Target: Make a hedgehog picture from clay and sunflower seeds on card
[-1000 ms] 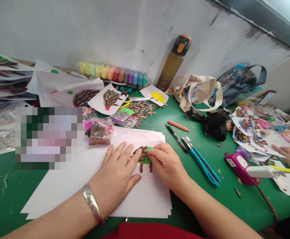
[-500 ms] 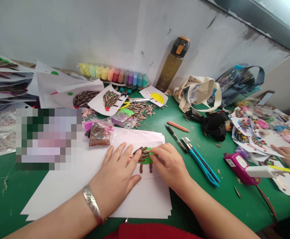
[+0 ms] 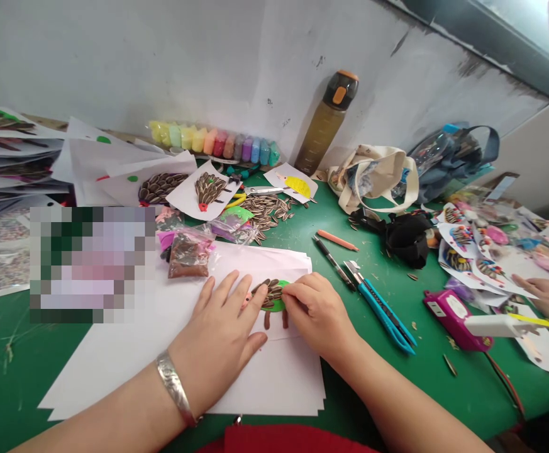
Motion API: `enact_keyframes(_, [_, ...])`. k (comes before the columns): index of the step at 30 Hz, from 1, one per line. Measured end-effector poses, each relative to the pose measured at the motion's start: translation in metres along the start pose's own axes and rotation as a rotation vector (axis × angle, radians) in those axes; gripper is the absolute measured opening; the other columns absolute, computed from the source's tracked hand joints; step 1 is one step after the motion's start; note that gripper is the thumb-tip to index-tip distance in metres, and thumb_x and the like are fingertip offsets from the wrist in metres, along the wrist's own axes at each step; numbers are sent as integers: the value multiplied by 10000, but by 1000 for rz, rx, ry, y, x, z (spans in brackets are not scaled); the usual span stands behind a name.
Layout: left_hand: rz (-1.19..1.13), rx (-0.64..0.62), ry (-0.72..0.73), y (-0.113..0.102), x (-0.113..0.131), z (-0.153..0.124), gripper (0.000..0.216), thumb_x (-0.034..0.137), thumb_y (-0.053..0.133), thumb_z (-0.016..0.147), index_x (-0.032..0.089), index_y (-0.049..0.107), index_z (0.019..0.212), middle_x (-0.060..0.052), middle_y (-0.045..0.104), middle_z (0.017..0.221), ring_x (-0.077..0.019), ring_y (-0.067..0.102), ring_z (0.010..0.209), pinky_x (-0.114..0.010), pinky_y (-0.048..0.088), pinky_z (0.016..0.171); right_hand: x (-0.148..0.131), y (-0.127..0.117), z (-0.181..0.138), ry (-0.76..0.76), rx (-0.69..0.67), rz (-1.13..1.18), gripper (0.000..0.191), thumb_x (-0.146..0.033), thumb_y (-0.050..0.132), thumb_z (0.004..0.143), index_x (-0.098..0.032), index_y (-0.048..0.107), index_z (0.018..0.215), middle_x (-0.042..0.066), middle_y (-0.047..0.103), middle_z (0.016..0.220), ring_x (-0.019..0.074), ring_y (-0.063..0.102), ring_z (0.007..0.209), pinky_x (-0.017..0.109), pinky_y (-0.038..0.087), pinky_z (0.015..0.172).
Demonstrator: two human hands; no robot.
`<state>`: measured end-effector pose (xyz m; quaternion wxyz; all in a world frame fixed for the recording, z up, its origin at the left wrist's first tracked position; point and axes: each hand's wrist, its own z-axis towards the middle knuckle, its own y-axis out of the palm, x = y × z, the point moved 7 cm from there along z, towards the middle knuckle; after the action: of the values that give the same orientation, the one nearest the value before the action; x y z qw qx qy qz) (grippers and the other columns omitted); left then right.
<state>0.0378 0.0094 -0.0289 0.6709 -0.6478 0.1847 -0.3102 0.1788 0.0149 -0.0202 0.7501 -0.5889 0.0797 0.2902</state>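
A small animal figure of green clay [image 3: 278,306] with brown clay legs lies on white paper [image 3: 274,371]. Striped sunflower seeds [image 3: 269,290] cover its left and middle part, and a pink bit shows at its left end. My left hand [image 3: 222,321] rests flat on the paper with fingers spread, its index fingertip against the figure's left side. The fingers of my right hand [image 3: 319,311] are pinched together at the figure's right end, touching the green clay. Whatever is between those fingertips is hidden.
Beyond the paper are a bag of brown clay [image 3: 188,255], a pile of sunflower seeds [image 3: 267,211] and a bottle [image 3: 328,123]. To the right lie a pen [image 3: 334,262], a blue cutter [image 3: 380,305] and a magenta device [image 3: 458,321]. Another person's hand [image 3: 545,296] shows far right.
My right hand's pinched fingertips have shifted slightly left and down over the green clay. My left hand stays in place.
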Motion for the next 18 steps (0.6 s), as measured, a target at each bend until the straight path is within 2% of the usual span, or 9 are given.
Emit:
enact_keyframes(3, [-3,2,-7,0,0,0,543,376,553,886,189,467,1388,-172,477,1416,-383,372,1327,-603,285,1063,3,-2,0,30,22,-1,178,-160,515,895,-185,677,825,43,602,727,178,515,729,313,409,688])
enact_keyframes(9, [-28,4,-13,1,-1,-1,529,419,525,900,207,474,1383,-161,476,1422,-370,369,1336,-596,267,1076,2,3,0,27,3,-6,208,-150,511,891,-187,663,755,34,578,692,175,513,712,302,407,677])
enact_keyframes(12, [-36,4,-16,2,-2,-1,532,443,511,904,211,477,1382,-156,475,1425,-370,368,1337,-595,267,1076,4,-1,3,30,13,12,186,-161,519,893,-194,675,797,32,603,712,175,536,731,298,416,692])
enact_keyframes(15, [-42,-9,-26,1,-3,0,534,451,501,906,208,479,1381,-149,479,1424,-373,362,1339,-592,266,1078,9,-13,17,16,26,-19,168,-180,527,890,-197,688,842,40,637,763,182,561,771,299,419,727])
enact_keyframes(18, [-55,-34,-33,1,-4,1,554,463,496,904,209,459,1396,-138,478,1428,-368,357,1342,-587,267,1080,18,-19,48,12,-15,-122,198,-178,507,887,-206,697,837,41,644,787,186,569,791,291,406,733])
